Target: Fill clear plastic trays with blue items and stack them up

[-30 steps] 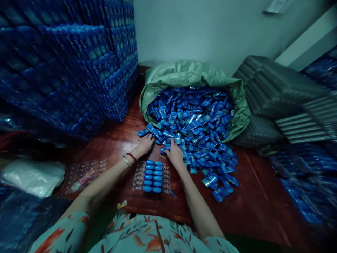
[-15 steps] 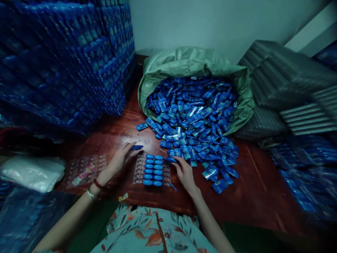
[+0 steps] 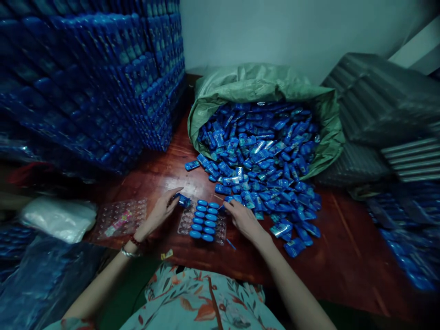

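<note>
My left hand (image 3: 164,211) is closed around the end of a small blue labelled piece (image 3: 183,200), just above the upper left corner of a clear moulded tray (image 3: 185,223). Two columns of glossy blue oval pieces (image 3: 203,221) fill the middle of that tray, and its outer hollows look clear. At the tray's upper right, my right hand (image 3: 242,219) pinches a small blue piece (image 3: 221,207), mostly hidden by the fingers. Close beyond this hand lies a loose pile of blue labelled pieces (image 3: 271,183). A thin blue strip (image 3: 231,244) rests right of the tray.
A green sack (image 3: 330,128) spills blue pieces onto the wooden table (image 3: 338,247). Tall blue stacks (image 3: 151,91) rise at left, grey trays (image 3: 381,105) at right. Another clear tray (image 3: 122,217) and a white plastic bag (image 3: 60,217) lie at left.
The view has turned slightly left. My left hand has tilted its blue piece so that its face shows. My right hand has turned over, its fingers now covering most of its piece.
</note>
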`<state>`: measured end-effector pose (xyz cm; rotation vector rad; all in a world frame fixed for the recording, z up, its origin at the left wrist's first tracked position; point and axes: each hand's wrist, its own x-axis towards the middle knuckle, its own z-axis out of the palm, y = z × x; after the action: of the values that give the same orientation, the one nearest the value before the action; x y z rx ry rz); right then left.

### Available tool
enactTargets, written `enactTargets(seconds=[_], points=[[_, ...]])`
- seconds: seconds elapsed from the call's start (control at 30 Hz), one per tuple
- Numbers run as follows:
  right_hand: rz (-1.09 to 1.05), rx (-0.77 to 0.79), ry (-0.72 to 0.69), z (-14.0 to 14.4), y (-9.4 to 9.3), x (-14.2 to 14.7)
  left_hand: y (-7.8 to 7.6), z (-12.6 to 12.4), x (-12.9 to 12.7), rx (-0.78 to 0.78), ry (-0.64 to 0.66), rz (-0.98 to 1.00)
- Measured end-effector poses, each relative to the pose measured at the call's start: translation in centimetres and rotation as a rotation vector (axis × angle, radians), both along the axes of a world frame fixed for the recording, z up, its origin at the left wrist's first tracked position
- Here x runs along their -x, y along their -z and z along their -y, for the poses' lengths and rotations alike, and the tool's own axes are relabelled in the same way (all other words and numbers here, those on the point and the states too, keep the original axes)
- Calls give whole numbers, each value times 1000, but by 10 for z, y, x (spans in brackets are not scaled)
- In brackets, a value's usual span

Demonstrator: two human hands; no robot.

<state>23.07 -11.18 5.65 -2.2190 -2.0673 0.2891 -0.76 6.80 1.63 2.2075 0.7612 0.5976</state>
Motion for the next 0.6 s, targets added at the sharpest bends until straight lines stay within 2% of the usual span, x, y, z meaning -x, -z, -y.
enactTargets(seconds=[0.2, 0.43, 0.53, 0.6], points=[[27, 16, -61, -3, -3, 7, 11, -1, 8, 52, 64, -60], [-25, 16, -29, -1, 2, 4, 16, 7, 8, -134, 122, -34], [-171, -64, -14, -3, 2, -2, 14, 10, 9, -193, 111, -40], [-291, -183, 35, -10, 0, -5, 10, 12, 9, -249, 84, -11]])
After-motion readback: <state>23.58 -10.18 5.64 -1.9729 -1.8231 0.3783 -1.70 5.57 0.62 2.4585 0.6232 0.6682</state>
